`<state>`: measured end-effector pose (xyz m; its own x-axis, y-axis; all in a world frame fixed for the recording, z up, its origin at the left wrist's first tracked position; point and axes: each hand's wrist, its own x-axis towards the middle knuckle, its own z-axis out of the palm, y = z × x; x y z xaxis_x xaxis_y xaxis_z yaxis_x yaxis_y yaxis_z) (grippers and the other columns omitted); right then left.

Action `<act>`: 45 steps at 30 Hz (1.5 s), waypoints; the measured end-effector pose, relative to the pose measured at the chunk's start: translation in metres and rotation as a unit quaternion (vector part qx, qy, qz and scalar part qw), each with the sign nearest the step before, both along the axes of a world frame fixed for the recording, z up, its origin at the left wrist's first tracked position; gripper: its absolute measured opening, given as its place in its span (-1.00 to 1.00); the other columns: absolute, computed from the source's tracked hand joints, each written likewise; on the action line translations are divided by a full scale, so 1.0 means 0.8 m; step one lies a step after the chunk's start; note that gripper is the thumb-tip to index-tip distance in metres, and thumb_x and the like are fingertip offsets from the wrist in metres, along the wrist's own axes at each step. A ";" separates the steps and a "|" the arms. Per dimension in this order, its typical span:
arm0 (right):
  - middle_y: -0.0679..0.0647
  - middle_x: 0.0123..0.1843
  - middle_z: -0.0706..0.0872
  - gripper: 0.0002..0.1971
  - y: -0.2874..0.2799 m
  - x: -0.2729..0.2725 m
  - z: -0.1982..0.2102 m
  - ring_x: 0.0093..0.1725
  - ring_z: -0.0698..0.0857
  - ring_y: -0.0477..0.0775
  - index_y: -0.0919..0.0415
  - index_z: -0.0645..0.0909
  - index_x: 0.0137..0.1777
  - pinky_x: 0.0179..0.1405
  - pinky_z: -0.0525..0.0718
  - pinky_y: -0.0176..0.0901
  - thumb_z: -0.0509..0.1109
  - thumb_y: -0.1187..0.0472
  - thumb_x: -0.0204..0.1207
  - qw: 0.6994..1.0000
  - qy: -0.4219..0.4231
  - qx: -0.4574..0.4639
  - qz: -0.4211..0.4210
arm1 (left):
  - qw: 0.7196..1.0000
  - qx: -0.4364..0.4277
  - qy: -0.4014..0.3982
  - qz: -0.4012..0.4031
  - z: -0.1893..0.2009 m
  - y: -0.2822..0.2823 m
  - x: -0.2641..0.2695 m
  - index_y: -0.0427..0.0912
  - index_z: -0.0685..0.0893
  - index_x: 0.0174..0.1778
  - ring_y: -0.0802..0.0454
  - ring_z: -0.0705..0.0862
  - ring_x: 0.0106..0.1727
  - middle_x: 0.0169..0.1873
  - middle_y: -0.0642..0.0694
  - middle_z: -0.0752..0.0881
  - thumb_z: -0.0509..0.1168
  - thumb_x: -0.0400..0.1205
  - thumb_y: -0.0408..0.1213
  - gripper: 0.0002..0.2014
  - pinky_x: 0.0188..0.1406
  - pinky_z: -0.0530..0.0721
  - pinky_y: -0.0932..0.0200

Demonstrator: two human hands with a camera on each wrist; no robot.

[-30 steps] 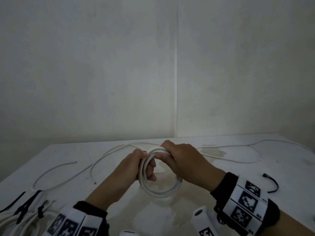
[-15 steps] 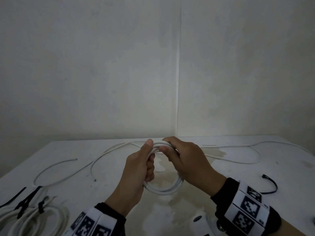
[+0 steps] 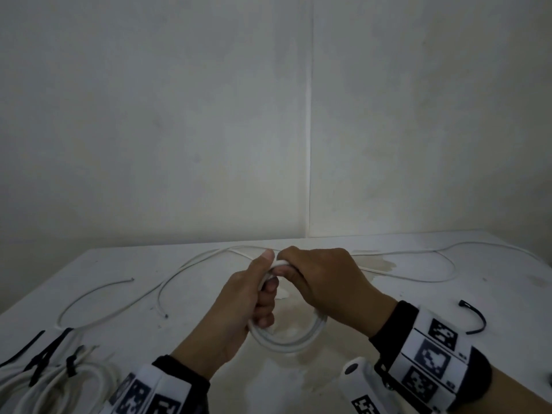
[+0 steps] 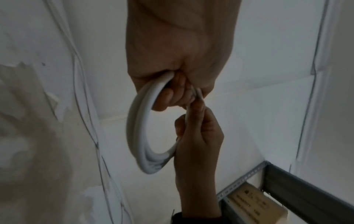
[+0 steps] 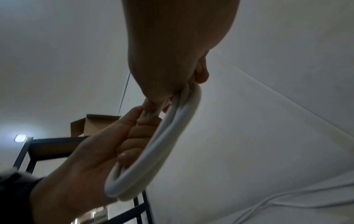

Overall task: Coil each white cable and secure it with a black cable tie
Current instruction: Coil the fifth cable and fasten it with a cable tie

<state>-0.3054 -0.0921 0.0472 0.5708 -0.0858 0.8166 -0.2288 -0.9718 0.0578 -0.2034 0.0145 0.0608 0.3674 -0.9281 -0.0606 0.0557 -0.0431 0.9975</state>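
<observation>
White cable coil (image 3: 286, 343), black tie (image 3: 475, 318), black-and-white checkered wristbands (image 3: 430, 358).

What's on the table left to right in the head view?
Tied white cable bundle → loose white cable → left hand → right hand, both with a grip on the white coil → black cable tie.

Smooth white plastic-looking cable coil (image 3: 286, 342), matt stained white table (image 3: 388, 297), dark metal shelf frame (image 4: 306, 195), brown cardboard box (image 5: 95, 127)
</observation>
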 end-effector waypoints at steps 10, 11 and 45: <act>0.05 -0.39 0.69 -0.46 -0.005 -0.008 0.006 -0.43 0.59 0.05 0.13 0.66 -0.02 -0.38 0.56 0.02 -0.03 -0.23 0.55 0.977 0.046 0.196 0.072 | 0.999 -0.032 0.002 0.027 0.000 -0.004 -0.008 -0.15 0.34 -0.54 0.13 0.12 -0.66 -0.68 0.04 0.17 0.12 0.62 0.04 -0.54 -0.71 0.20 0.31; 0.05 -0.41 0.67 -0.49 -0.006 -0.009 0.008 -0.45 0.58 0.04 0.12 0.66 -0.02 -0.38 0.56 0.01 -0.01 -0.20 0.55 0.972 0.043 0.213 0.084 | 0.999 -0.036 0.002 0.027 0.001 -0.004 -0.008 -0.15 0.35 -0.54 0.12 0.12 -0.66 -0.68 0.04 0.17 0.10 0.63 0.03 -0.54 -0.71 0.20 0.31; 0.01 -0.33 0.72 -0.83 0.013 -0.015 -0.001 -0.33 0.66 -0.08 0.13 0.72 -0.16 -0.26 0.61 -0.28 0.41 0.04 0.49 0.862 0.000 0.491 0.125 | 0.989 -0.080 0.054 0.110 -0.010 -0.007 0.011 -0.12 0.27 -0.55 0.17 0.09 -0.72 -0.74 0.08 0.17 0.11 0.67 -0.07 -0.55 -0.73 0.10 0.38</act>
